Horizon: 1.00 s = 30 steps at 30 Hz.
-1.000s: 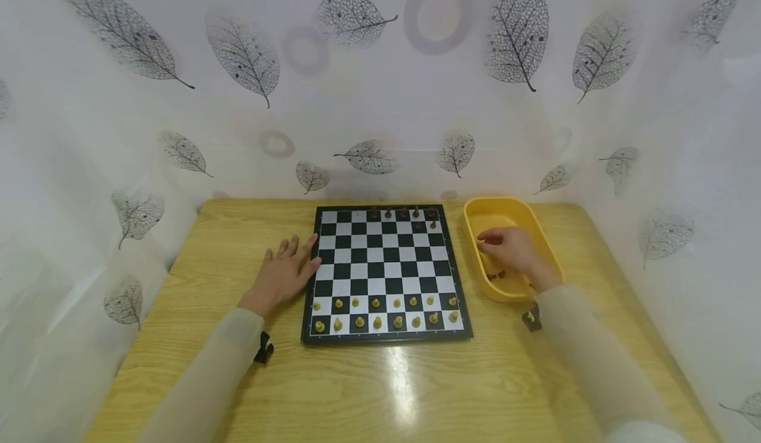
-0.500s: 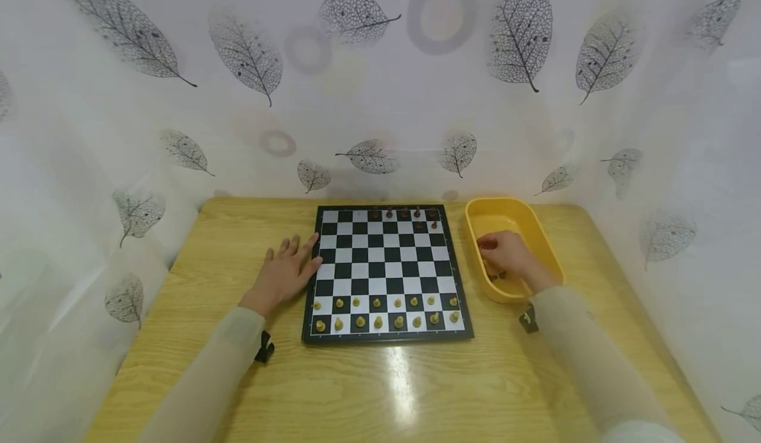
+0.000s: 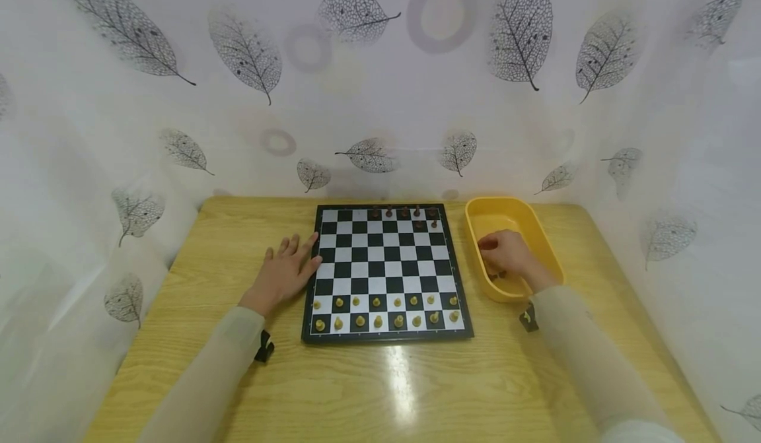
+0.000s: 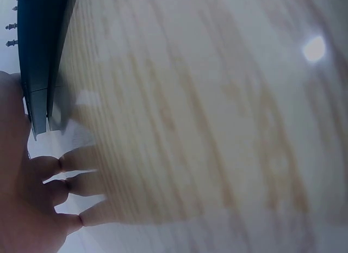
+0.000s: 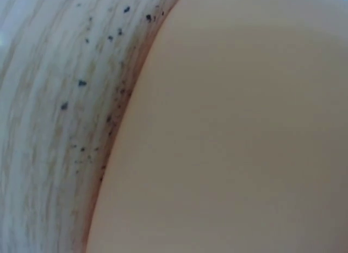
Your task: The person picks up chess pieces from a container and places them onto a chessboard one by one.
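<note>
My left hand lies spread on the table, thumb and forefinger touching the left edge of a black-and-white chessboard. In the left wrist view, the fingers rest on the wood beside the board's dark side. My right hand is inside a yellow tray, fingertips bent down near its left wall. Dark chess pieces lie below the fingers; whether the fingertips hold one is hidden. Yellow chess pieces stand in two rows nearest me. Several reddish-brown chess pieces stand at the far right.
The wooden table meets a curtain with a leaf print at its far edge. Black wrist straps sit at both cuffs. A blurred yellowish surface fills most of the right wrist view.
My right hand has dipped slightly lower into the tray, its fingertips moving down toward the pieces, then stayed there. The left hand and the board pieces have stayed in place.
</note>
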Each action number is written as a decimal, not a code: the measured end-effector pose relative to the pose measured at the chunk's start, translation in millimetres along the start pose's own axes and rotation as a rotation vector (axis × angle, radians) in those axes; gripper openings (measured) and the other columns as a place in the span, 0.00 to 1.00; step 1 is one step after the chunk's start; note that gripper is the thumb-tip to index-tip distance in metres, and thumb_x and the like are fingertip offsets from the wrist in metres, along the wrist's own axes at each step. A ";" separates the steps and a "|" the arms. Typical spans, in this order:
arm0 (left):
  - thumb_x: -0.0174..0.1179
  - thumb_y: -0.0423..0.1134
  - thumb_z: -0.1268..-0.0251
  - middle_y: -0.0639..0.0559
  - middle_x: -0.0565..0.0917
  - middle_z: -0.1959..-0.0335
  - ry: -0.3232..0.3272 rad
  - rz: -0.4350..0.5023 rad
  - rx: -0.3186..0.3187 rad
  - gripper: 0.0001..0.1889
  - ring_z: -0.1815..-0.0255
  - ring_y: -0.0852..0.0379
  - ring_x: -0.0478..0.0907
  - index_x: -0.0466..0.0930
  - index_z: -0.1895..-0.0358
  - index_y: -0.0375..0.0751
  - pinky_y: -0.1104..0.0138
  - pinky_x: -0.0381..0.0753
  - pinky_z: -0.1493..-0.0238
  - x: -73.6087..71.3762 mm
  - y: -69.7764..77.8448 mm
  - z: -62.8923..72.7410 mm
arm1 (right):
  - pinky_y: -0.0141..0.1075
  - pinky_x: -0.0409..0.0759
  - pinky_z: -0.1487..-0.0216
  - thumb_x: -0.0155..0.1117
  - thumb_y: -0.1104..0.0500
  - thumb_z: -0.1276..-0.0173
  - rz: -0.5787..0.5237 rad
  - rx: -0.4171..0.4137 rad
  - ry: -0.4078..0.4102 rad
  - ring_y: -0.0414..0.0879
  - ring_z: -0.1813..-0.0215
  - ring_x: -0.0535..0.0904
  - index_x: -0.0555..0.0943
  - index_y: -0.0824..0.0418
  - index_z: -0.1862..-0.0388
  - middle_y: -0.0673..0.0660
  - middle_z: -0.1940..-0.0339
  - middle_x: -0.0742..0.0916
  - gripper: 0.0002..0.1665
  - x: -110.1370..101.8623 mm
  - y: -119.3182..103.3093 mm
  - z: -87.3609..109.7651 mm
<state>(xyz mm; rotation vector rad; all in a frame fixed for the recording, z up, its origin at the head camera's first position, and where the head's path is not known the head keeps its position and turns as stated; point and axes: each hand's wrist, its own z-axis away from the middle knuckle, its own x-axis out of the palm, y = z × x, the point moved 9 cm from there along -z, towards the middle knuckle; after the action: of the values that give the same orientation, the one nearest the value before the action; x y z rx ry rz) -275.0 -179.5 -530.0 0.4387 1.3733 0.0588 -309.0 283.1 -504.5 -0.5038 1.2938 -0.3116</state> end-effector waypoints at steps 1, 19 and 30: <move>0.34 0.66 0.15 0.29 0.48 0.15 -0.001 0.002 -0.001 0.37 0.14 0.26 0.45 0.45 0.12 0.54 0.27 0.41 0.19 -0.6 0.2 0.1 | 0.36 0.85 0.72 0.67 0.59 0.27 -0.005 0.002 -0.006 0.48 0.68 0.86 0.87 0.71 0.45 0.71 0.48 0.90 0.19 0.2 0.3 0.4; 0.31 0.67 0.16 0.30 0.47 0.14 -0.004 -0.012 -0.010 0.38 0.14 0.26 0.44 0.43 0.12 0.56 0.28 0.40 0.19 3.1 -2.2 -1.6 | 0.36 0.84 0.63 0.67 0.60 0.27 -0.034 -0.020 0.095 0.53 0.60 0.83 0.85 0.69 0.52 0.66 0.56 0.90 0.13 -8.5 2.8 0.1; 0.32 0.67 0.16 0.30 0.48 0.14 0.000 -0.017 -0.011 0.38 0.14 0.26 0.45 0.44 0.12 0.56 0.27 0.41 0.19 2.6 -1.7 -1.7 | 0.55 0.85 0.43 0.65 0.59 0.26 -0.016 -0.053 0.141 0.59 0.51 0.86 0.86 0.70 0.48 0.69 0.51 0.91 0.16 -16.1 -1.5 2.8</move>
<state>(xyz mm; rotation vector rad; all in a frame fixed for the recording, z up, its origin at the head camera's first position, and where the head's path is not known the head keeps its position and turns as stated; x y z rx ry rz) -276.5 -179.9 -533.2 0.4177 1.3764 0.0526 -310.3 290.2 -489.7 -0.5452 1.4383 -0.3311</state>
